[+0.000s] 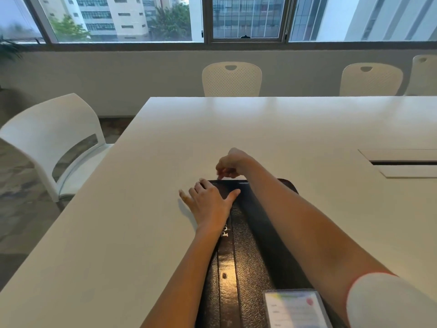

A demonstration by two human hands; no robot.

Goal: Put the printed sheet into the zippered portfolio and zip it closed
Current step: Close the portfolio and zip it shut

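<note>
On white table [272,129] — black portfolio [248,256].

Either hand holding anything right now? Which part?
Right hand pinches something small at the portfolio's far edge, likely the zipper pull; too blurred to confirm. Left hand lies flat on the cover, holding nothing.

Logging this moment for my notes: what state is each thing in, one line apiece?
Portfolio: lying flat on the table, cover shut.
Left hand: pressed flat on the portfolio's far left corner, fingers spread.
Right hand: at the portfolio's far edge, fingers pinched, apparently on the zipper pull.
Printed card: lying on the portfolio's near end.
Table hatch: open.
Middle window: shut.
</note>
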